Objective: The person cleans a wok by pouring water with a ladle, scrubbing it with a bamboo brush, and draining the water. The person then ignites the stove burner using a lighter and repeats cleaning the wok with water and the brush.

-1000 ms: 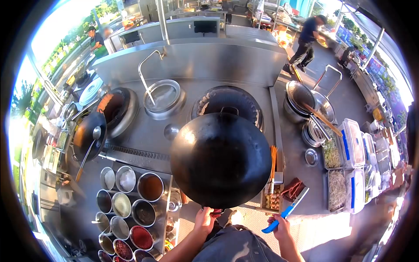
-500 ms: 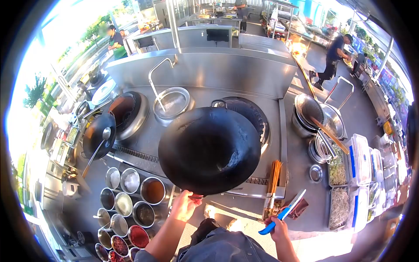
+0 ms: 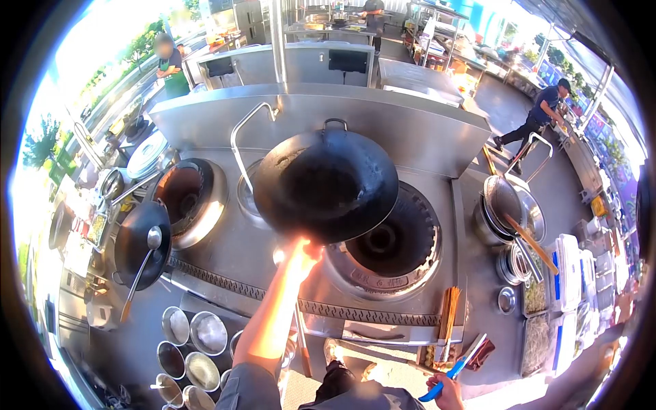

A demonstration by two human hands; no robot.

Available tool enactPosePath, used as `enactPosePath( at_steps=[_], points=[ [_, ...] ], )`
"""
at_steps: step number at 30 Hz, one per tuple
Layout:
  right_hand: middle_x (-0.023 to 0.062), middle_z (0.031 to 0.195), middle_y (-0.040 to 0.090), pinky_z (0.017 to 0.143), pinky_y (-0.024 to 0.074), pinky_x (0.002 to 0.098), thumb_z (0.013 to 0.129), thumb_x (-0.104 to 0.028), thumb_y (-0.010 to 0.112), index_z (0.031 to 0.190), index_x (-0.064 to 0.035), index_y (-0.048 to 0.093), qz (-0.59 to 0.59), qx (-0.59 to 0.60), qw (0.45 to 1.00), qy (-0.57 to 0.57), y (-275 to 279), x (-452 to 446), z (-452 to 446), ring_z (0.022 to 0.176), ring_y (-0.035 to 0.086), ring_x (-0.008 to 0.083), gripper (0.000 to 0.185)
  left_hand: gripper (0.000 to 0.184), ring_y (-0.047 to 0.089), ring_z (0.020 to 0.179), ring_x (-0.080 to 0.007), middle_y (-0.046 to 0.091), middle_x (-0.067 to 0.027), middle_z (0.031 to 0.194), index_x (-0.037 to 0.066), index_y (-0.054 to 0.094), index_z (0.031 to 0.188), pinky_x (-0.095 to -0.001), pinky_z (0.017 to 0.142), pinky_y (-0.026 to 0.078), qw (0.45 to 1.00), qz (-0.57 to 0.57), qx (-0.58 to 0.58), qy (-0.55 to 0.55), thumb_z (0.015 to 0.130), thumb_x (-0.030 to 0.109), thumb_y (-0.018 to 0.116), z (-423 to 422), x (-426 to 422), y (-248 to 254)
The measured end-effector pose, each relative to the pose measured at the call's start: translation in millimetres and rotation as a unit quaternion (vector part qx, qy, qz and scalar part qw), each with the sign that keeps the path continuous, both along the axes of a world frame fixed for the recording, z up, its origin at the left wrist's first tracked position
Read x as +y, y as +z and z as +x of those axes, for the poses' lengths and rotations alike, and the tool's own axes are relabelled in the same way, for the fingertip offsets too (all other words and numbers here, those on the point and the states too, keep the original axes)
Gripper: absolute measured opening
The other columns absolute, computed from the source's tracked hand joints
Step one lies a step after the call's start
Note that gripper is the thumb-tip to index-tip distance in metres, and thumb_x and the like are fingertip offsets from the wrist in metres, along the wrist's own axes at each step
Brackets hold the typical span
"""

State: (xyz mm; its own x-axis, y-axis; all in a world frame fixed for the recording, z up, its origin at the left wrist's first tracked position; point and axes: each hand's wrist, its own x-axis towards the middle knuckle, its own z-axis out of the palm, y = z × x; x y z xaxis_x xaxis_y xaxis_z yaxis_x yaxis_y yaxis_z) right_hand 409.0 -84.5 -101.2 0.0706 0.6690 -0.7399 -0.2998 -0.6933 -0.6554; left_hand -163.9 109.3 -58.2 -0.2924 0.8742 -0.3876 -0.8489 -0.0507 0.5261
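Observation:
My left hand (image 3: 305, 253) grips the near handle of a large black wok (image 3: 321, 184). The wok is raised and tilted, with its inside facing me and nothing visible in it. Just below and to its right lies a bare round burner (image 3: 383, 242). The wok partly hides a metal pot (image 3: 249, 195) under the bent tap (image 3: 236, 137). Low at the right, my right hand (image 3: 447, 394) is closed round a blue-handled tool with a flat pale blade (image 3: 473, 347); its exact kind is unclear. A bamboo brush (image 3: 448, 318) stands close by.
Another wok with a ladle (image 3: 154, 237) sits left, beside a second burner (image 3: 181, 191). Several seasoning pots (image 3: 203, 371) stand at lower left. Strainers and bowls (image 3: 502, 198) and plastic tubs (image 3: 566, 273) are at right. Other people work at the back and sides.
My left hand has carried the wok forward and up, off the burner, which now shows. My right hand still holds the blue-handled tool and appears lower in view.

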Motion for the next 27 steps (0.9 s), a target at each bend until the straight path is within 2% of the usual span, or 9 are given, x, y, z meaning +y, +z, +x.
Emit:
enactPosePath(
  at_steps=[6, 8, 15, 17, 19, 21, 23, 25, 27],
  points=[
    [0.0037, 0.068, 0.055, 0.049, 0.0448, 0.0263, 0.091, -0.017, 0.060, 0.101, -0.0041, 0.059, -0.053, -0.047, 0.997, -0.010, 24.6, 19.4, -32.5, 0.058, 0.054, 0.0137, 0.016, 0.019, 0.060, 0.071, -0.0253, 0.062, -0.0188, 0.084, -0.007, 0.056, 0.091, -0.0348, 0.067, 0.049, 0.997, -0.015, -0.051, -0.058, 0.084, 0.010, 0.050, -46.1, -5.7, -27.3],
    [0.0182, 0.086, 0.066, 0.067, 0.0545, 0.0426, 0.087, -0.008, 0.056, 0.099, 0.0030, 0.060, -0.069, -0.043, 0.997, -0.005, 34.5, 27.0, -38.2, 0.078, 0.066, 0.0338, 0.017, 0.023, 0.060, 0.072, -0.0250, 0.063, -0.0196, 0.085, -0.009, 0.056, 0.093, -0.0339, 0.066, 0.049, 0.997, -0.002, -0.054, -0.053, 0.085, 0.013, 0.050, -50.2, -10.2, -46.0],
    [0.0172, 0.089, 0.067, 0.068, 0.0553, 0.0390, 0.088, -0.008, 0.056, 0.103, 0.0016, 0.058, -0.057, -0.056, 0.995, 0.051, 52.9, 43.6, -65.7, 0.082, 0.068, 0.0316, 0.018, 0.045, 0.064, 0.083, -0.0278, 0.064, -0.0164, 0.092, -0.003, 0.057, 0.104, -0.0403, 0.080, 0.050, 0.998, -0.055, 0.013, -0.013, 0.098, 0.041, 0.049, -22.8, -40.3, -32.8],
    [0.0173, 0.089, 0.067, 0.067, 0.0554, 0.0387, 0.088, -0.008, 0.056, 0.104, 0.0015, 0.058, -0.057, -0.058, 0.995, 0.056, 54.5, 44.6, -66.3, 0.082, 0.068, 0.0314, 0.018, 0.037, 0.064, 0.079, -0.0256, 0.064, -0.0137, 0.090, -0.001, 0.057, 0.103, -0.0394, 0.076, 0.052, 0.990, -0.109, 0.077, 0.033, 0.097, 0.035, 0.052, -9.7, -79.1, -36.7],
    [0.0172, 0.089, 0.067, 0.068, 0.0554, 0.0387, 0.088, -0.008, 0.055, 0.104, 0.0014, 0.058, -0.059, -0.056, 0.995, 0.055, 54.4, 42.7, -65.0, 0.082, 0.068, 0.0314, 0.019, 0.020, 0.061, 0.068, -0.0238, 0.060, -0.0099, 0.081, 0.002, 0.056, 0.100, -0.0350, 0.063, 0.051, 0.922, -0.260, 0.285, 0.033, 0.092, 0.020, 0.057, 21.6, -135.8, -53.4],
    [0.0175, 0.089, 0.067, 0.069, 0.0554, 0.0389, 0.088, -0.009, 0.055, 0.104, 0.0018, 0.057, -0.060, -0.045, 0.996, 0.057, 54.0, 42.9, -63.2, 0.082, 0.068, 0.0313, 0.019, 0.033, 0.060, 0.083, -0.0316, 0.058, -0.0187, 0.098, -0.001, 0.053, 0.096, -0.0399, 0.075, 0.051, 0.667, -0.353, 0.655, -0.029, 0.082, 0.025, 0.068, 67.6, -201.5, -80.4],
    [0.0176, 0.089, 0.067, 0.070, 0.0553, 0.0389, 0.088, -0.009, 0.055, 0.104, 0.0019, 0.057, -0.067, -0.047, 0.995, 0.062, 50.2, 44.2, -60.1, 0.082, 0.068, 0.0313, 0.019, 0.038, 0.061, 0.096, -0.0353, 0.058, -0.0203, 0.103, -0.002, 0.054, 0.099, -0.0437, 0.078, 0.049, 0.583, -0.409, 0.684, -0.158, 0.080, 0.028, 0.070, 107.5, -247.6, -76.4],
    [0.0176, 0.089, 0.067, 0.070, 0.0552, 0.0389, 0.088, -0.009, 0.055, 0.104, 0.0021, 0.057, -0.072, -0.049, 0.994, 0.067, 43.5, 45.1, -55.8, 0.083, 0.068, 0.0314, 0.020, 0.032, 0.063, 0.077, -0.0327, 0.062, -0.0168, 0.087, -0.002, 0.053, 0.101, -0.0416, 0.069, 0.050, 0.750, -0.391, 0.455, -0.279, 0.085, 0.024, 0.065, 117.3, -278.6, -102.4],
    [0.0177, 0.090, 0.067, 0.070, 0.0551, 0.0391, 0.089, -0.010, 0.054, 0.105, 0.0021, 0.058, -0.075, -0.037, 0.993, 0.079, 39.4, 48.2, -52.9, 0.083, 0.068, 0.0316, 0.020, 0.027, 0.063, 0.072, -0.0306, 0.062, -0.0150, 0.081, -0.001, 0.053, 0.100, -0.0405, 0.065, 0.050, 0.800, -0.379, 0.349, -0.307, 0.087, 0.020, 0.063, 121.8, -287.6, -109.6]
  ],
)
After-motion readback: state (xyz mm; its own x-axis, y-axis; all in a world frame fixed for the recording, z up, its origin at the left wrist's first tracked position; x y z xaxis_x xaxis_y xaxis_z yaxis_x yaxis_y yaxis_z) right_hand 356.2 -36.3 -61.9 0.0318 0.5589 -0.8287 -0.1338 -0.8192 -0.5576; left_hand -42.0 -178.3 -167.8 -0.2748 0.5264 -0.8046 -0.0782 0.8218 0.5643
